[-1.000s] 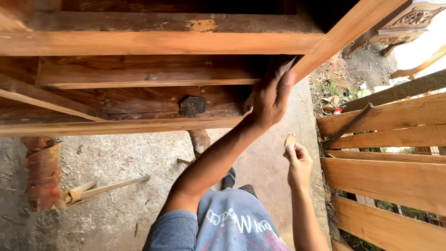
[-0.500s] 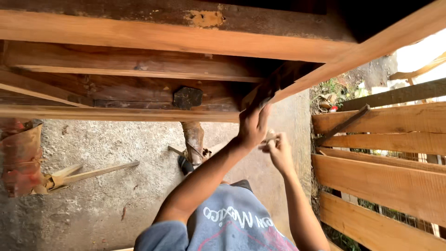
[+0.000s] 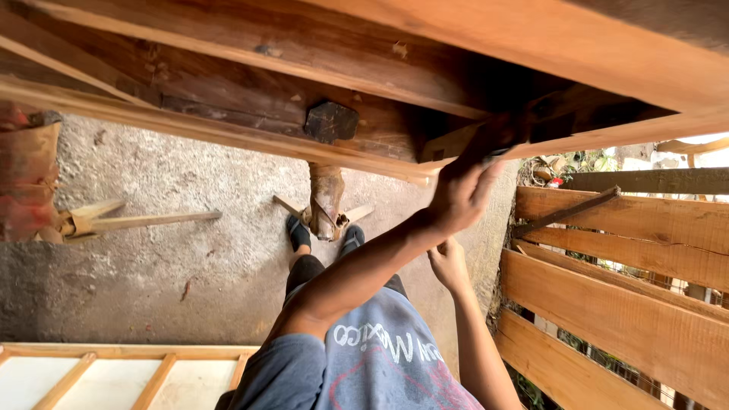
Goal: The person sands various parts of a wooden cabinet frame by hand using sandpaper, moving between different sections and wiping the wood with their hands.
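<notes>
The work in hand looks like fitting or sanding at the joint of a wooden frame (image 3: 395,72) that fills the upper part of the picture, its beams running from upper left to upper right. The left hand (image 3: 463,190), just right of centre, reaches up to the dark corner where a slanted rail (image 3: 607,137) meets the lower beam; its fingers are stretched up into the shadow and seem pressed against something small and flat there, though what it is cannot be made out, nor whether the fingers close on it. The right hand (image 3: 449,264) sits directly below, loosely curled with fingers drawn together; whether it holds anything cannot be told, as the left wrist covers part of it. Any next move would call for steady pressure overhead and a clear sight of the shadowed joint. A dark block (image 3: 332,121) sits on the beam at upper centre, and slatted planks (image 3: 630,304) stand at lower right.
</notes>
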